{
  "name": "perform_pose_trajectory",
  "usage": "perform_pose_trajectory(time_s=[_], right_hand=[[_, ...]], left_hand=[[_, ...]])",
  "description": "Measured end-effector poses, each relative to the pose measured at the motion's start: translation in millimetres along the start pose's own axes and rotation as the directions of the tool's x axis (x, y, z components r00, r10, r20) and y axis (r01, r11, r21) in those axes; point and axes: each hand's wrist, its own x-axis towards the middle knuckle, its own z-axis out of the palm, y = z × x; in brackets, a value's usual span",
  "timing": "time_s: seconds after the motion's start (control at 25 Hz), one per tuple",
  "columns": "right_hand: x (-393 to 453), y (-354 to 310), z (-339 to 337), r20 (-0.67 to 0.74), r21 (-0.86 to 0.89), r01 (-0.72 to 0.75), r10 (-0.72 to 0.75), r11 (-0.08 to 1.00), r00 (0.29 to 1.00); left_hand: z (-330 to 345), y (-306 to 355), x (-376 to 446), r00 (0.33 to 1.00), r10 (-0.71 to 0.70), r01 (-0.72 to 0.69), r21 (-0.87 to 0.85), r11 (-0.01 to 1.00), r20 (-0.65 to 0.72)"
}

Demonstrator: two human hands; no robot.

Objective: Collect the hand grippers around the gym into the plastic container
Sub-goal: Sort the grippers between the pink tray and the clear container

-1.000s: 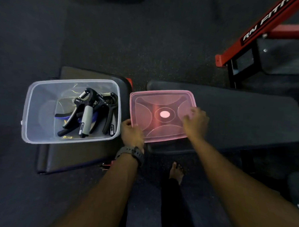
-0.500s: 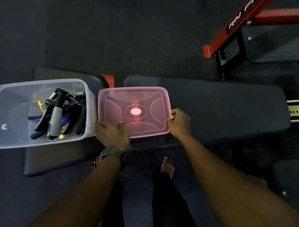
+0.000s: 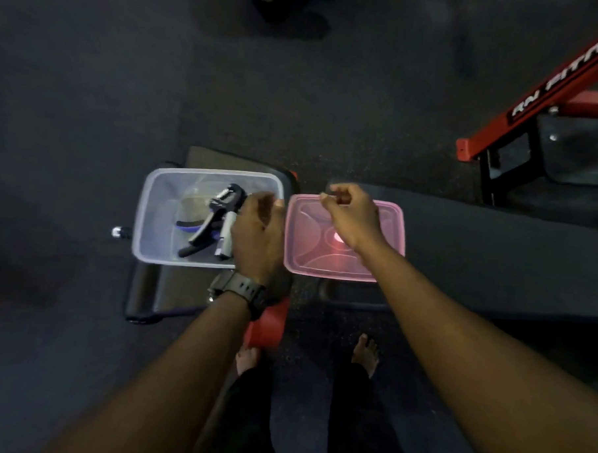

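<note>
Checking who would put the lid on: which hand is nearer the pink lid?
Right. The right hand hovers over the pink lid, near its far edge. The left hand is beside it, over the clear container.

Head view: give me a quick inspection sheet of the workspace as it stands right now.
Surface: two dark padded benches, a small bench on the left and a long bench on the right.
Job's things: clear plastic container, open, on the small bench; hand grippers piled inside; pink lid flat on the long bench, beside the container.
Clutter: nothing seen.
Grips: left hand over the container's right edge, empty; right hand above the lid, fingers loosely curled, holding nothing.
Cables: nothing seen.
Surroundings: dark gym floor; red-and-black frame at upper right; bare feet below.
</note>
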Motion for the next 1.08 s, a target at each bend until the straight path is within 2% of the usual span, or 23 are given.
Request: perform_pose_trajectory(time_s=[0.08,0.16,0.28,0.36,0.48,0.56,0.64,0.72,0.8,0.88,0.92,1.0,1.08], right_hand=[[-9.6,-42.5,43.4,0.045,0.091,0.06,-0.064,0.994,0.997],[-14.7,-63.8,82.5,0.072,0.098,0.052,-0.059,0.994,0.996],[-27.8,-66.9,140.4,0.088,-0.159,-0.023,0.037,0.987,0.995],[-34.2,-55.3,157.9,0.024,-0.285,-0.119,0.131,0.951,0.991],[-31.4,-36.6,174.7,-0.01,-0.331,-0.191,0.199,0.924,0.98],[-25.8,-34.1,181.4,0.027,-0.333,-0.154,0.172,0.93,0.985],[-23.2,-35.0,179.1,0.063,-0.321,-0.122,0.149,0.939,0.987],[-25.6,-39.1,165.6,0.104,-0.292,-0.084,0.119,0.953,0.987],[-30.7,-45.0,139.2,0.151,-0.186,-0.008,0.037,0.982,0.988],[-33.2,-41.4,89.6,0.149,-0.062,0.077,-0.067,0.995,0.987],[-33.2,-34.6,57.6,0.131,-0.015,0.099,-0.097,0.995,0.987],[-29.0,-6.7,-10.4,0.097,0.1,0.07,-0.08,0.993,0.992],[-21.2,38.2,-67.0,0.052,0.128,-0.026,0.02,0.991,0.998]], left_hand=[[-46.7,-9.1,28.0,0.997,-0.071,0.071,-0.008,0.997,-0.043],[-75.7,-18.0,49.3,0.982,-0.185,0.186,0.063,0.98,-0.027],[-102.5,-39.2,72.1,0.954,-0.278,0.268,0.093,0.959,0.114],[-100.7,-49.0,78.5,0.931,-0.307,0.285,0.13,0.95,0.197],[-92.5,-60.1,80.7,0.89,-0.347,0.298,0.198,0.934,0.296],[-86.8,-65.8,86.7,0.845,-0.4,0.337,0.226,0.914,0.355],[-81.0,-72.5,96.4,0.839,-0.416,0.358,0.218,0.908,0.352],[-76.6,-62.8,97.4,0.862,-0.415,0.362,0.221,0.906,0.289],[-74.7,-39.6,86.6,0.92,-0.345,0.299,0.237,0.924,0.187],[-58.4,-11.5,61.6,0.986,-0.15,0.131,0.209,0.969,0.078],[-41.2,1.6,43.6,0.996,-0.051,0.038,0.173,0.984,0.069],[10.2,21.7,9.5,0.981,0.074,-0.095,0.111,0.989,0.177],[74.4,24.1,-21.0,0.937,0.053,-0.081,0.068,0.994,0.346]])
